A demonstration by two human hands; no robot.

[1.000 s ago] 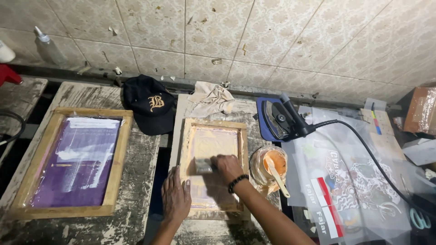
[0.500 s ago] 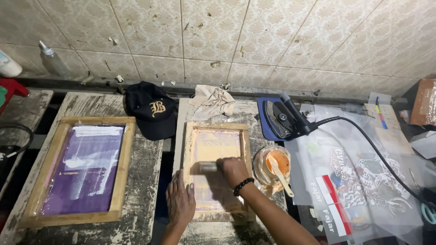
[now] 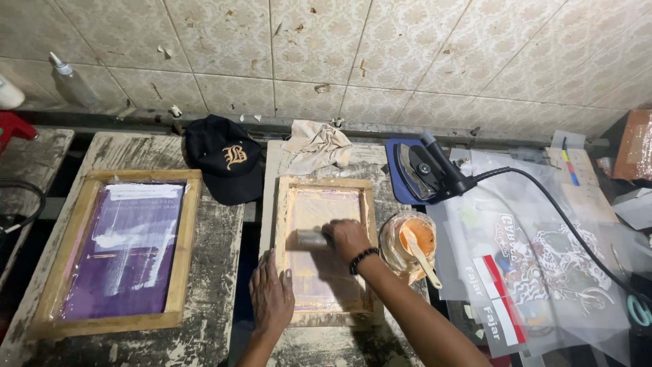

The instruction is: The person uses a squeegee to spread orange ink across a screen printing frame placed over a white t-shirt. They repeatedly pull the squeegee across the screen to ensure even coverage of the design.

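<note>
My right hand (image 3: pixel 348 238) has its fingers curled tight around a small squeegee (image 3: pixel 312 237), pressing it onto the pale mesh of the wooden screen frame (image 3: pixel 370 224) near its middle; its blade edge is too small for me to make out. My left hand (image 3: pixel 272 299) lies flat, fingers spread a little, on the frame's lower left corner, holding nothing. Just right of the frame sits a tub of orange ink (image 3: pixel 411 238) with 1 spatula (image 3: pixel 422 255) in it. A second frame with a purple screen (image 3: pixel 122 248) lies well apart on the left counter (image 3: pixel 217 272).

Paint-worn wooden bench (image 3: pixel 217 319) with two screen frames (image 3: pixel 173 265), cap (image 3: pixel 224 160), rag (image 3: pixel 316 146).
</note>
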